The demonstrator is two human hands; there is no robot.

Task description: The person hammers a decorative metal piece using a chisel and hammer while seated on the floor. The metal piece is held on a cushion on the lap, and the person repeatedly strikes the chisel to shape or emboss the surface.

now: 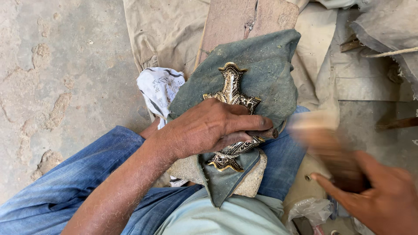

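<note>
Head view shows the left hand (209, 128) pressing flat across an ornate, gold-edged metal fitting (233, 115) on a dusty green cloth (265, 65) over the lap, while the blurred right hand (370, 191) closes on something indistinct.

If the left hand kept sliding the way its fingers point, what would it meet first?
The left hand points rightward across the ornate metal piece. Next in line looks like the dark green cloth at its fingertips, then the blurred right hand; depth is unclear.

lap (65, 187) | green cloth (261, 65) | ornate metal piece (233, 93) on cloth
</note>
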